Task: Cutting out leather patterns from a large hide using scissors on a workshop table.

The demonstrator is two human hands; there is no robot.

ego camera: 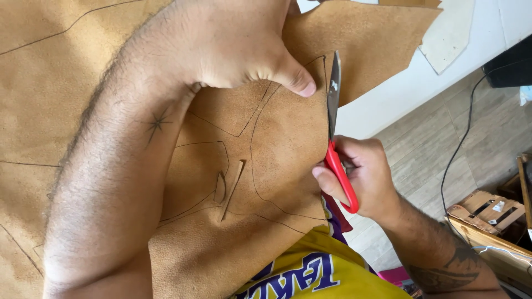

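Leather [277, 149] fills the frame's left; our left hand [233, 44] presses it flat at top centre, our right hand [363, 177] grips red scissors [336, 133] at its edge.

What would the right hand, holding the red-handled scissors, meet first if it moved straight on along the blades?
The right hand would probably first meet the left hand's thumb, which presses the tan suede sheet beside the tip of the red-handled scissors; depth is unclear.

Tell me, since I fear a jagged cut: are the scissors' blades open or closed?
Cannot tell. The scissors show edge-on against the leather as one narrow blade; the right hand grips the red handles.
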